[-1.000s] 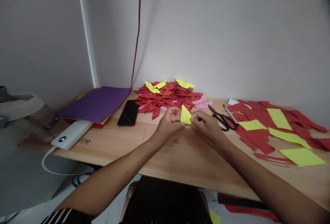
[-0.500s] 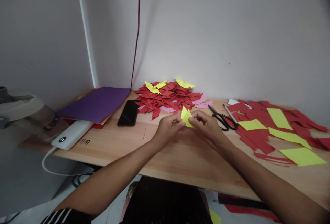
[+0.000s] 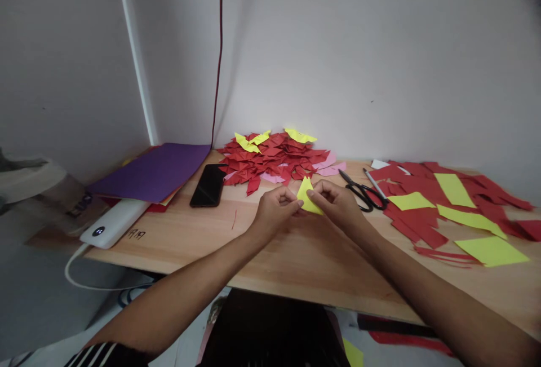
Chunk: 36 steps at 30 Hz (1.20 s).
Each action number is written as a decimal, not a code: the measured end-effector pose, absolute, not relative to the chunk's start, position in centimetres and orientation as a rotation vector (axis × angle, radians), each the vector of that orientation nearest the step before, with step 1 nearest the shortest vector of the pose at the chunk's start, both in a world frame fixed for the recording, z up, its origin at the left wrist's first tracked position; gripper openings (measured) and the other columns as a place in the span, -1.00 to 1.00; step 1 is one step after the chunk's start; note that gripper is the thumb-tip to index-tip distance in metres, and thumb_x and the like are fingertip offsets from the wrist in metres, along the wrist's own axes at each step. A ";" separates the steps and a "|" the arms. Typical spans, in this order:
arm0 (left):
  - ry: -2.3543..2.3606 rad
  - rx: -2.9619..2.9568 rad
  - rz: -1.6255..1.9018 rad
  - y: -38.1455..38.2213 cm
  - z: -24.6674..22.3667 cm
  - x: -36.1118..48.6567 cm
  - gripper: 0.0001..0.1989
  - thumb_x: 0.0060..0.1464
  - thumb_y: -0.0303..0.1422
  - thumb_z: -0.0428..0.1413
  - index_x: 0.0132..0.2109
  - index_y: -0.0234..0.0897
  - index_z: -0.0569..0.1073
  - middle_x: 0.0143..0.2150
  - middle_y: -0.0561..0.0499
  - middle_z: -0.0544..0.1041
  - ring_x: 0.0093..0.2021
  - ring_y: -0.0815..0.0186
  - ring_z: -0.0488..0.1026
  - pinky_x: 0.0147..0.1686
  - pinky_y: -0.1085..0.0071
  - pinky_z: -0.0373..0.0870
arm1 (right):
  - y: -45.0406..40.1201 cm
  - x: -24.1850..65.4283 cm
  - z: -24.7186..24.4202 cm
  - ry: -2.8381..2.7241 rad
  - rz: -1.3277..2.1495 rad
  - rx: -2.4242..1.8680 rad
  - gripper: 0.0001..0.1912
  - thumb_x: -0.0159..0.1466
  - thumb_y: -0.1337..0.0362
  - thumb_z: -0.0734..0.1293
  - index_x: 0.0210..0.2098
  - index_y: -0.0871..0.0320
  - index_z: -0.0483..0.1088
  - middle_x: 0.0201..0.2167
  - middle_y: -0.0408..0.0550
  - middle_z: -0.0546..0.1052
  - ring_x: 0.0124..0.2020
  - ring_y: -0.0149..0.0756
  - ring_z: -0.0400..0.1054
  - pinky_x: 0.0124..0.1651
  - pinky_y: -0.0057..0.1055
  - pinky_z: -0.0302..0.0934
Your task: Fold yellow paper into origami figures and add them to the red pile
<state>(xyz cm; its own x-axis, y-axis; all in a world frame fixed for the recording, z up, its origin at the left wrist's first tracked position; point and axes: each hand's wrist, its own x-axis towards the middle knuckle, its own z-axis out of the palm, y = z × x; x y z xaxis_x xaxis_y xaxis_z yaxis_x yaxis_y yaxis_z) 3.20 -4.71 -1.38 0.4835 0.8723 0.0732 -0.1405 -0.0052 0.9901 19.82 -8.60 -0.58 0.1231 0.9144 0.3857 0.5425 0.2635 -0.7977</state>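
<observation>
A small piece of folded yellow paper (image 3: 307, 195), with a pointed top, is held above the middle of the table. My left hand (image 3: 278, 207) pinches its left side between thumb and fingers. On its right side, my right hand (image 3: 333, 200) grips it with the thumb pressed on its face. Just behind is a pile of folded red paper pieces (image 3: 274, 155), topped by a few folded yellow ones (image 3: 300, 135). Black scissors (image 3: 363, 191) lie to the right of my right hand.
Red strips (image 3: 422, 226) and yellow sheets (image 3: 490, 251) cover the table's right side, beside a white pen (image 3: 375, 182). At left are a phone (image 3: 208, 185), purple paper (image 3: 156, 172) and a white power bank (image 3: 114, 223) with a cable. A wall stands behind.
The yellow paper's two tips have come closer together, and its lower right part shows more below my right thumb. The view has shifted slightly.
</observation>
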 end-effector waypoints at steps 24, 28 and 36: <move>0.653 1.367 0.878 -4.5 -1.5 3.1 -0.79 -0.07 -0.47 0.19 -0.24 -0.31 0.35 -0.47 0.08 0.52 -0.48 0.38 0.51 -0.38 0.47 0.41 | -8.6 19.7 -0.8 -1.494 0.572 -1.407 -0.69 0.16 0.10 0.34 -0.56 0.11 0.21 -0.63 -0.24 0.21 -0.61 -0.45 0.02 -0.55 -0.44 -0.08; 0.649 1.395 0.862 -4.5 -1.4 3.0 -0.81 -0.07 -0.50 0.18 -0.25 -0.32 0.37 -0.46 0.07 0.53 -0.46 0.37 0.52 -0.36 0.47 0.41 | -8.5 19.8 -1.0 -1.514 0.578 -1.416 -0.71 0.18 0.12 0.33 -0.53 0.12 0.22 -0.61 -0.23 0.22 -0.59 -0.45 0.04 -0.53 -0.45 -0.07; 0.640 1.458 0.850 -4.1 -1.7 3.0 -0.81 -0.07 -0.52 0.17 -0.25 -0.32 0.38 -0.47 0.09 0.52 -0.46 0.39 0.52 -0.35 0.47 0.40 | -8.4 20.1 -1.4 -1.495 0.691 -1.400 -0.70 0.18 0.07 0.33 -0.49 0.13 0.23 -0.61 -0.25 0.21 -0.59 -0.47 0.04 -0.54 -0.47 -0.10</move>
<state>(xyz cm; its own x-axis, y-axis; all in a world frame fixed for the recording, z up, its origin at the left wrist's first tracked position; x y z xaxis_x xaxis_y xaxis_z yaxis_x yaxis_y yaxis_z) 2.99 -4.09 -1.73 0.5716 0.8112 0.1238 -0.1053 -0.0771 0.9914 20.12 -8.38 -1.36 0.0964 0.9628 0.2525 0.4316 0.1881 -0.8822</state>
